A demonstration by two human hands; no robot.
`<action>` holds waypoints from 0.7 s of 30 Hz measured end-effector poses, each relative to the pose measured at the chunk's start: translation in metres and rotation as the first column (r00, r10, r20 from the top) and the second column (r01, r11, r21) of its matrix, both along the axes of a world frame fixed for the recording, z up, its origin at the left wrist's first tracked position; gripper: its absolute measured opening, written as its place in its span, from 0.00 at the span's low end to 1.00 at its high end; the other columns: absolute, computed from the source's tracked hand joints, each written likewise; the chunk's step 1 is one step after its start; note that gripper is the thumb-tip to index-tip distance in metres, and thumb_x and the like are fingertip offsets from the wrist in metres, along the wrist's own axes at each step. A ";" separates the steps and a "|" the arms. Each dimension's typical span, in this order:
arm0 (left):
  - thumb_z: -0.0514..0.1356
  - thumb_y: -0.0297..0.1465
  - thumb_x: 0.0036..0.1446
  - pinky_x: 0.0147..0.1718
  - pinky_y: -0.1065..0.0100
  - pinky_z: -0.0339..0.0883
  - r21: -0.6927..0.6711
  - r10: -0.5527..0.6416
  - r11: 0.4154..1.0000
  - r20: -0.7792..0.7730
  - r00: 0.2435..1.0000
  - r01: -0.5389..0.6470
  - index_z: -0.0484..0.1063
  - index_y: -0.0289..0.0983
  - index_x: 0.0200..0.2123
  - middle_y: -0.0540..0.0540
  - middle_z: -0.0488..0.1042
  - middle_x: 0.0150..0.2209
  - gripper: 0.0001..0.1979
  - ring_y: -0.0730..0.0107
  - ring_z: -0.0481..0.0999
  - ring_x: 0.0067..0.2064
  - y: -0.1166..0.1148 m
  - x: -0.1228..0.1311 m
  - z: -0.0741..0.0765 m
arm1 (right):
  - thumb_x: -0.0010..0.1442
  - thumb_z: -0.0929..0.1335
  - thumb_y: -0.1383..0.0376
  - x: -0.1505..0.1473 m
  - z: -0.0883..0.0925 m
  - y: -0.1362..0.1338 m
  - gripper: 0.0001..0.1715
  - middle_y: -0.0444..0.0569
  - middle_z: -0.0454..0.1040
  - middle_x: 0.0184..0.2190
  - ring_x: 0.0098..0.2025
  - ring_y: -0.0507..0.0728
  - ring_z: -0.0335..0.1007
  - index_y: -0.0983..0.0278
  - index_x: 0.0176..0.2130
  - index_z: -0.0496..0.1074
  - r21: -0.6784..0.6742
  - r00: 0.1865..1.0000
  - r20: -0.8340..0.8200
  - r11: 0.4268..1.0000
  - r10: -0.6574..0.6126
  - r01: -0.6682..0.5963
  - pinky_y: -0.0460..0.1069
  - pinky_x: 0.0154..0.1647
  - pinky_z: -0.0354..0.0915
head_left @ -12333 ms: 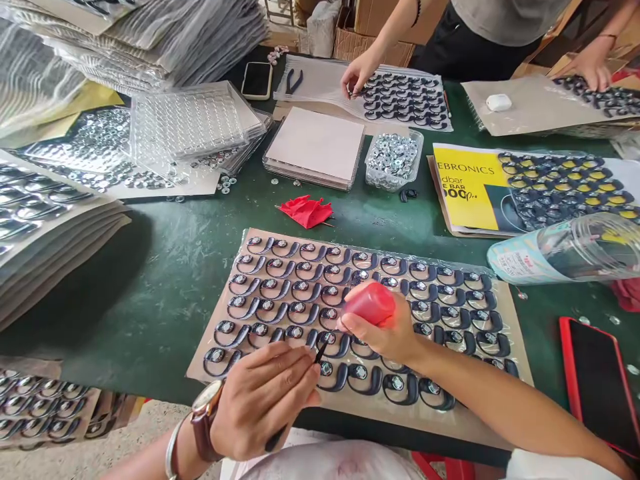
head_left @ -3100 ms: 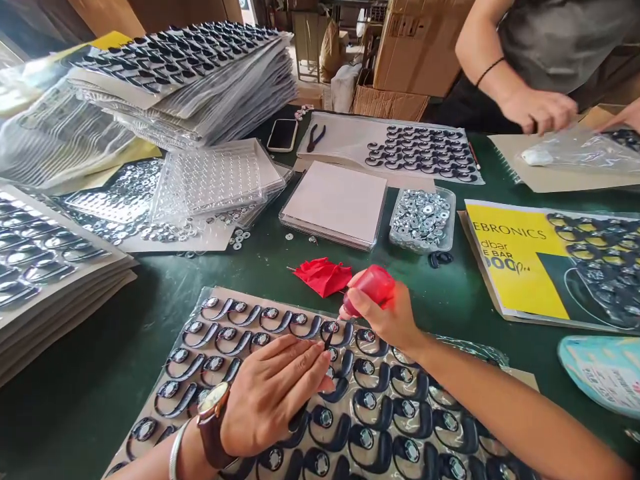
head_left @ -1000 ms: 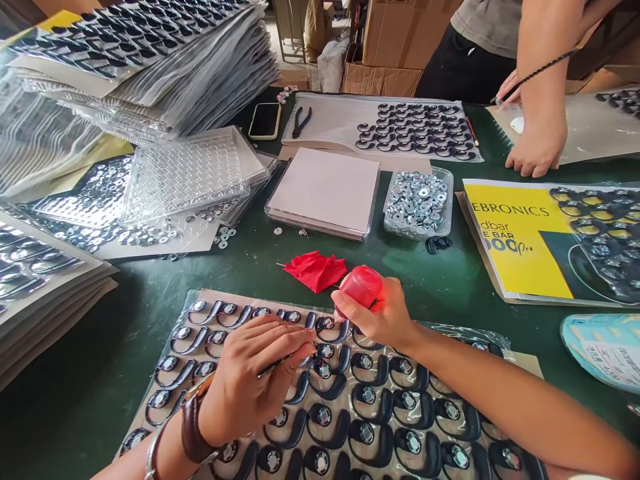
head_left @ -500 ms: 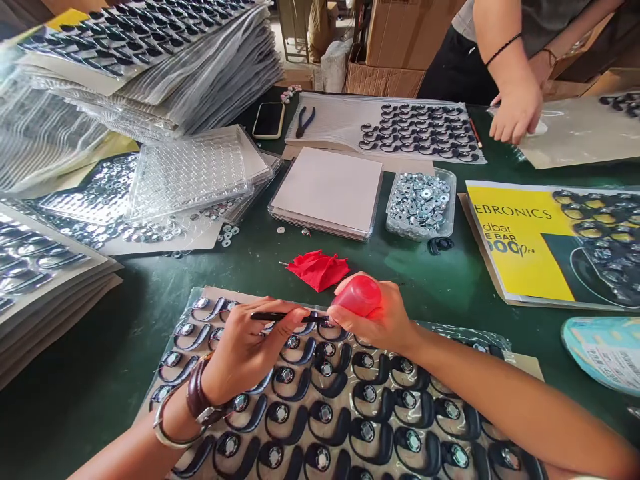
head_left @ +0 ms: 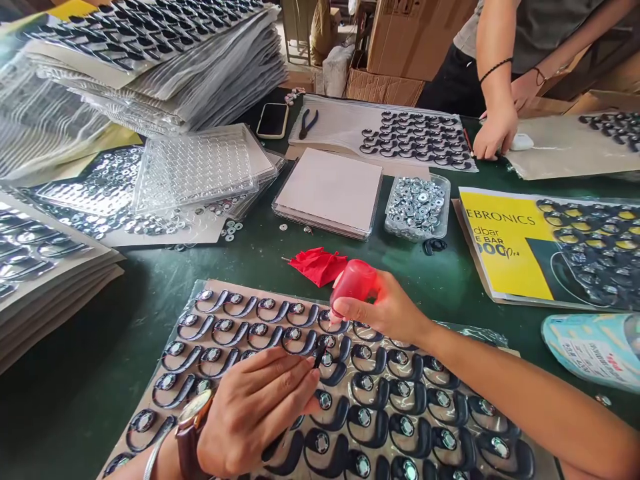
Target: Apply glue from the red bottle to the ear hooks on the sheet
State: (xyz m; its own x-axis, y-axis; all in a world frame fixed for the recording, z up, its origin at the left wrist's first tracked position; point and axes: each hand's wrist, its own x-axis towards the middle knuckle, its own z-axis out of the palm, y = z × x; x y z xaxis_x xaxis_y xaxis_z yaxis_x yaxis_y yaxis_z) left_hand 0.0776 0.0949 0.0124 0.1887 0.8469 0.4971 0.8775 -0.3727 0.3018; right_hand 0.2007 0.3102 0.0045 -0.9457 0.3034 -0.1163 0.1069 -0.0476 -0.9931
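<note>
My right hand [head_left: 385,303] is wrapped around a translucent red squeeze bottle [head_left: 354,283], tilted with its nozzle down over the upper middle of a sheet of parts. Lower and to the left, my left hand [head_left: 260,407] grips a slim black tweezers-like tool [head_left: 319,353], its tip close to one of the parts. Most of this tool is hidden by the fingers. Under both hands lies a brown card sheet [head_left: 193,350] in clear film, holding rows of black hook-shaped parts [head_left: 365,383] with round silvery centres. A crumpled red cloth [head_left: 317,265] lies just beyond the bottle.
Beyond are a clear tub of metal washers [head_left: 417,203], stacked square cards [head_left: 330,190], pliers [head_left: 309,125] and a phone [head_left: 273,121]. Tall stacks of filled sheets [head_left: 215,87] stand left. On the right are a yellow printed sheet [head_left: 510,267] and a co-worker's hand [head_left: 495,133].
My left hand has moved down and nearer, swinging the black tool from level to steeply slanted. My right hand has lifted the red bottle slightly, turning it more upright. The co-worker's hand has shifted left.
</note>
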 end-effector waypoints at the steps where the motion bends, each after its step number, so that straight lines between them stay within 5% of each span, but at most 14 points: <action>1: 0.56 0.25 0.64 0.43 0.65 0.76 0.003 0.007 1.000 -0.008 1.000 -0.007 0.74 0.28 0.44 0.41 0.81 0.38 0.10 0.64 0.82 0.40 0.000 0.001 0.000 | 0.58 0.73 0.54 0.000 -0.001 0.003 0.15 0.44 0.76 0.27 0.30 0.53 0.74 0.63 0.31 0.73 -0.010 1.000 -0.005 1.000 0.019 -0.019 0.47 0.32 0.69; 9: 0.56 0.26 0.64 0.40 0.64 0.77 0.006 0.044 0.999 -0.058 0.997 -0.043 0.76 0.28 0.41 0.42 0.81 0.38 0.09 0.65 0.82 0.38 0.003 0.012 0.000 | 0.59 0.72 0.53 0.009 -0.003 0.030 0.16 0.44 0.75 0.24 0.28 0.55 0.76 0.63 0.37 0.73 -0.169 1.000 -0.029 0.986 0.008 -0.012 0.48 0.29 0.73; 15: 0.57 0.26 0.65 0.42 0.64 0.76 0.054 0.117 0.992 -0.137 0.984 -0.110 0.77 0.29 0.40 0.43 0.82 0.37 0.09 0.64 0.82 0.40 0.002 0.023 -0.001 | 0.59 0.73 0.55 0.020 -0.020 -0.016 0.15 0.45 0.76 0.24 0.27 0.55 0.77 0.63 0.36 0.71 -0.182 0.965 -0.007 0.949 -0.263 0.258 0.49 0.31 0.74; 21: 0.58 0.27 0.64 0.45 0.66 0.76 0.037 0.118 0.993 -0.153 0.981 -0.114 0.77 0.29 0.41 0.43 0.82 0.38 0.09 0.65 0.82 0.41 -0.002 0.025 -0.001 | 0.58 0.73 0.55 0.021 -0.031 -0.034 0.15 0.46 0.77 0.25 0.27 0.55 0.75 0.62 0.36 0.71 -0.098 0.977 -0.020 0.973 -0.212 0.209 0.48 0.29 0.71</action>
